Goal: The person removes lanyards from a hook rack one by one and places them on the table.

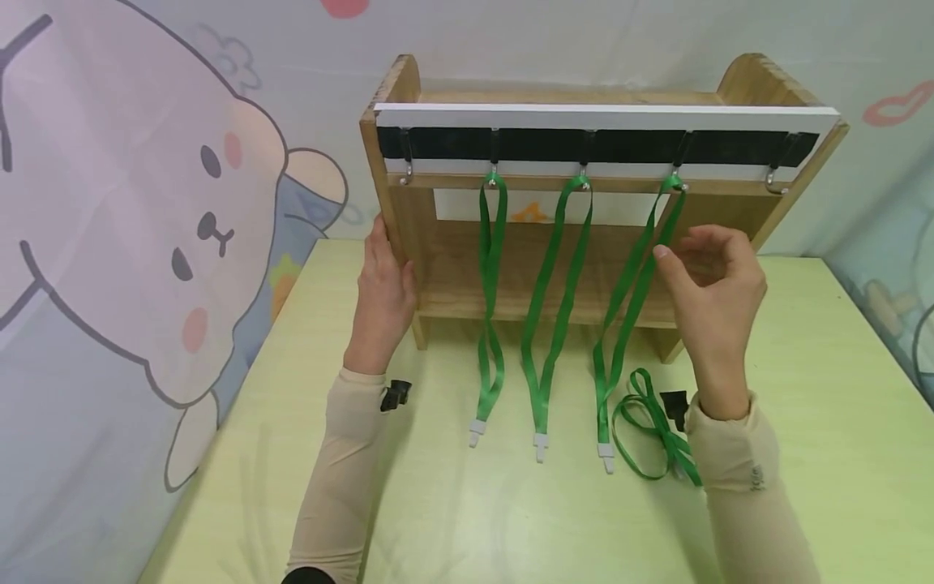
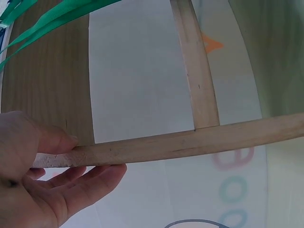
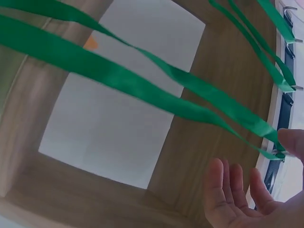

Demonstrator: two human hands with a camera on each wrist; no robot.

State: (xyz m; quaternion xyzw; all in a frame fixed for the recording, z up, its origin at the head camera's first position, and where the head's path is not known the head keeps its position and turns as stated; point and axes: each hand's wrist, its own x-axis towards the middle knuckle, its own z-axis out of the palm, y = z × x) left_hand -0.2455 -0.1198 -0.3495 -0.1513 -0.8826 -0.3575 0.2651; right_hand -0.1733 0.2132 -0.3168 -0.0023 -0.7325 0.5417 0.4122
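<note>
A wooden shelf point(image 1: 452, 272) stands on the table with a row of hooks along its front. My left hand point(image 1: 383, 292) grips its left side panel, thumb on one side of the board point(image 2: 142, 148) and fingers on the other. From the middle hooks hang three green lanyards, a left one point(image 1: 498, 243), a middle one point(image 1: 540, 405) and a right one point(image 1: 602, 414), each with a white clip at the bottom. My right hand point(image 1: 718, 300) is beside the right lanyard, fingers loosely bent and spread from the thumb. In the right wrist view its thumb overlaps that lanyard's top end point(image 3: 237, 111).
Another green lanyard point(image 1: 674, 444) lies looped on the pale table point(image 1: 452, 519), near my right wrist. One hook point(image 1: 407, 172) is at the rack's left end, another point(image 1: 775, 182) at its right end. A cartoon-printed backdrop point(image 1: 146, 243) hangs behind the table.
</note>
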